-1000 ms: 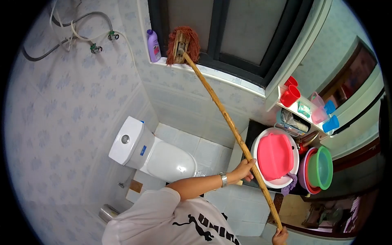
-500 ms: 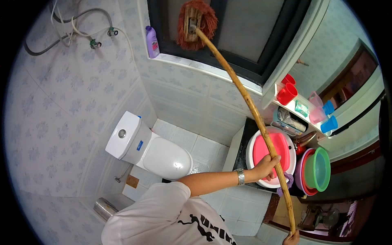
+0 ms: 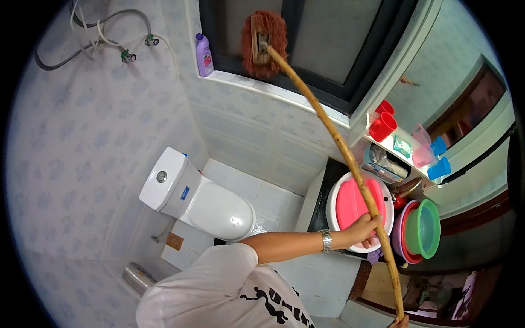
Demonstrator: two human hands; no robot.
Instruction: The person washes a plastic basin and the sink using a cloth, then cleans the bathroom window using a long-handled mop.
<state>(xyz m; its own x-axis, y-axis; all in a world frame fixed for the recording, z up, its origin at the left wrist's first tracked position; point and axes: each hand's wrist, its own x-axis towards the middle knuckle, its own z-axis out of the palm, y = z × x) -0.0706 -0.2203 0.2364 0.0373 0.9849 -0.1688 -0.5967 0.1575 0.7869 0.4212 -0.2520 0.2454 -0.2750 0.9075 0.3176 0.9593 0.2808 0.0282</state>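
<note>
A long-handled brush crosses the view at a slant, with a curved wooden pole. Its shaggy reddish-brown head is up in front of the dark-framed window; whether it touches the glass I cannot tell. My left hand, below a metal wristwatch, wraps around the lower part of the pole, over the washbasin. At the bottom edge my right hand grips the pole's lower end, only partly in view.
A purple bottle stands on the window sill. Red, pink and blue cups line the mirror shelf. Stacked basins sit beside the washbasin, which holds a pink basin. A white toilet stands below, left of centre.
The brush head has dropped slightly and shifted a little right across the window. Both hands have moved a little right and down with the pole.
</note>
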